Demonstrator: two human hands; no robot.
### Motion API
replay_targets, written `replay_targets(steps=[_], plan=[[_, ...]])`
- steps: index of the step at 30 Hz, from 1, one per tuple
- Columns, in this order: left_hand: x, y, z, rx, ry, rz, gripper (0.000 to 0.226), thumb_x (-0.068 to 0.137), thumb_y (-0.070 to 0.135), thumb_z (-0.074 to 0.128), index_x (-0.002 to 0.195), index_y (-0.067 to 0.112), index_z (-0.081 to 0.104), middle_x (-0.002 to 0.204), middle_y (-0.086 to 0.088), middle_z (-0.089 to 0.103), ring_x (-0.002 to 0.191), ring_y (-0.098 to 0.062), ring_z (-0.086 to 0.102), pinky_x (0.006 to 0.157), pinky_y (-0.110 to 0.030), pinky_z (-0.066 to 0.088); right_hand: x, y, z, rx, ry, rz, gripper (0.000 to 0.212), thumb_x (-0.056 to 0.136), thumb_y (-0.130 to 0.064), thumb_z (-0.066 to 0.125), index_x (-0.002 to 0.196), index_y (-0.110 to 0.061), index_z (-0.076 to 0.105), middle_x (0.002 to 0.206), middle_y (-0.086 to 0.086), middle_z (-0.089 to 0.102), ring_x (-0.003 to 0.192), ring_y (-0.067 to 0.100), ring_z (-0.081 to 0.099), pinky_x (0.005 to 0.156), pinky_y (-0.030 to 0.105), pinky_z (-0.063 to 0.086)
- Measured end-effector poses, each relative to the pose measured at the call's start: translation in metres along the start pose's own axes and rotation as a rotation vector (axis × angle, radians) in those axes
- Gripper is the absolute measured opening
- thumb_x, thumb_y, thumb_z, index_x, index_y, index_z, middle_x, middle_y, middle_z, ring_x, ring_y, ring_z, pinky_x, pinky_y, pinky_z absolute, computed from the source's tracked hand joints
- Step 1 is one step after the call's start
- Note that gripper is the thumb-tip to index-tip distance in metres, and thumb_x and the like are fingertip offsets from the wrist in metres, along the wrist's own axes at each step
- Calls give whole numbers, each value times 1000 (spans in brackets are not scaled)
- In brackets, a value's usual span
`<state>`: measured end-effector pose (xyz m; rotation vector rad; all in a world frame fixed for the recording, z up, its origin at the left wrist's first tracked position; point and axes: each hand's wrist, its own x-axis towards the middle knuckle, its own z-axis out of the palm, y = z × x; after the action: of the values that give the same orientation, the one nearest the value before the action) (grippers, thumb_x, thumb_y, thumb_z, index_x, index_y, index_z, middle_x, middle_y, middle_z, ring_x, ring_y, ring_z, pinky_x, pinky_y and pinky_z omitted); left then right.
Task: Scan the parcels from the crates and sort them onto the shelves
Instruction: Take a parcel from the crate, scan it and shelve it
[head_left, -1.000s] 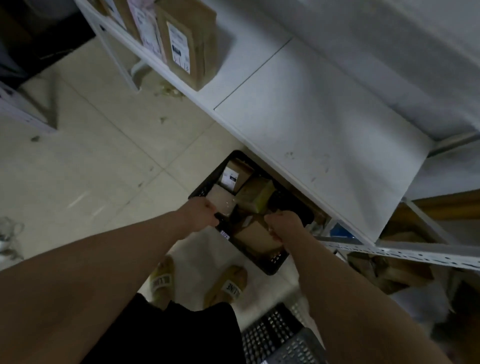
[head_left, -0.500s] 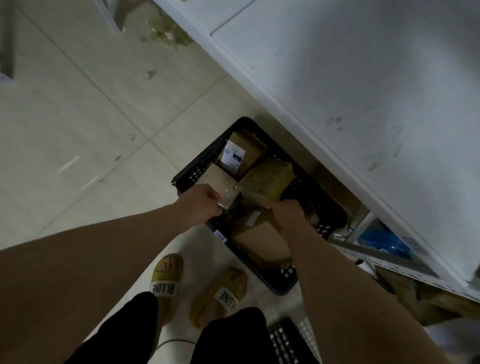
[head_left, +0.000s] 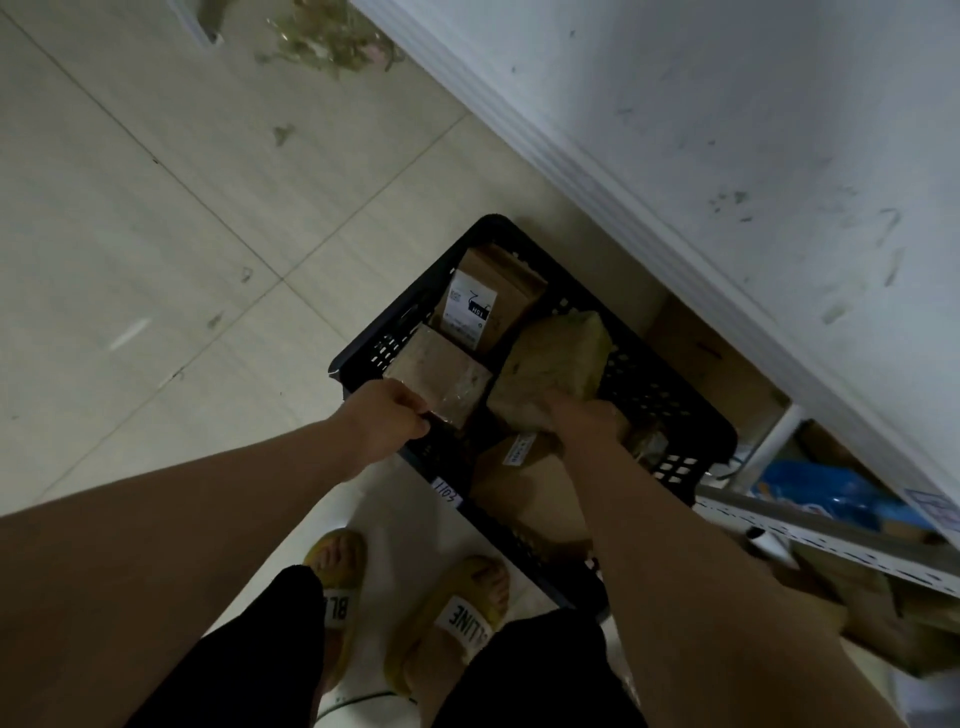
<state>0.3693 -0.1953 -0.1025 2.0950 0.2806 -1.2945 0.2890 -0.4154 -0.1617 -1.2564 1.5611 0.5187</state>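
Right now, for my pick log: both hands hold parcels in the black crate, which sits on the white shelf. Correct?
No: the head view shows the black crate on the floor by the white shelf, not on it. The left hand holds the flat parcel, the right hand the bulky parcel.

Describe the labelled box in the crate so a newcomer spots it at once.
Find the black slatted plastic crate on the pale tiled floor beside the white shelf. In its far corner sits a brown cardboard box. Unlike the tape-wrapped parcel and the lumpy tan parcel next to it, it shows a big white printed label.
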Motion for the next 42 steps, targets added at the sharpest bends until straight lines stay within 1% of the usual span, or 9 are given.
replay_targets(steps=[5,10,12,18,20,24,30,35,42], plan=[[-70,34,-16,-33,-55,3,12,92,7,68,102,11,64,104,-6,61,95,-22,60,79,-34,51,-102,11,-48,7,-121,-82,83,98,-36,64,160,-15,14,151,15,40,131,34,45,111,41,40],[-164,86,-48,-100,-89,-4,8,97,15,65,104,11,63,111,-9,62,99,-22,58,89,-39,53,-220,15,-95,80,-261,4,50,85,-22,80,128,-8,60,113,10,66,103,28,65,83,36,59],[-207,104,-65,-219,-105,-81,37,93,33,71,122,10,63,115,-10,63,99,-22,60,84,-38,54,-269,11,-114,49,-327,-105,56,81,-11,81,131,-12,55,111,7,66,99,25,66,82,35,60],[-324,150,-118,-501,-230,-179,64,79,73,66,102,15,51,105,-9,55,114,-31,58,104,-47,49,-394,-20,-164,-234,-272,-520,79,79,-2,79,139,-34,39,125,5,51,102,21,60,82,33,59],[-356,165,-130,-585,-285,-207,75,77,74,66,103,6,50,106,-17,56,103,-35,62,93,-46,55,-430,-29,-180,-347,-233,-678,84,76,2,80,135,-38,36,130,7,46,108,25,56,79,33,58],[-402,192,-138,-587,-335,-166,62,87,61,67,84,1,52,93,-18,60,88,-34,62,93,-46,53,-484,-37,-202,-504,-114,-855,84,74,1,76,137,-36,35,127,4,37,111,24,47,71,21,49],[-423,206,-139,-420,-498,-23,28,85,17,70,109,2,68,106,-20,68,96,-37,64,99,-50,52,-523,-22,-229,-296,-102,-823,82,77,13,63,137,-38,42,131,-2,43,110,23,56,74,31,58],[-440,205,-130,-364,-595,155,53,74,-8,64,126,1,63,115,-24,72,101,-40,72,73,-46,62,-534,-10,-253,287,-119,-624,54,85,10,58,125,-26,58,130,1,51,115,24,60,91,41,59],[-459,209,-106,-199,-648,346,58,73,-20,57,128,-4,61,121,-24,70,116,-40,66,97,-44,55,-531,0,-303,304,-30,-578,49,87,-28,72,132,-36,52,127,5,60,111,24,57,80,37,53]])
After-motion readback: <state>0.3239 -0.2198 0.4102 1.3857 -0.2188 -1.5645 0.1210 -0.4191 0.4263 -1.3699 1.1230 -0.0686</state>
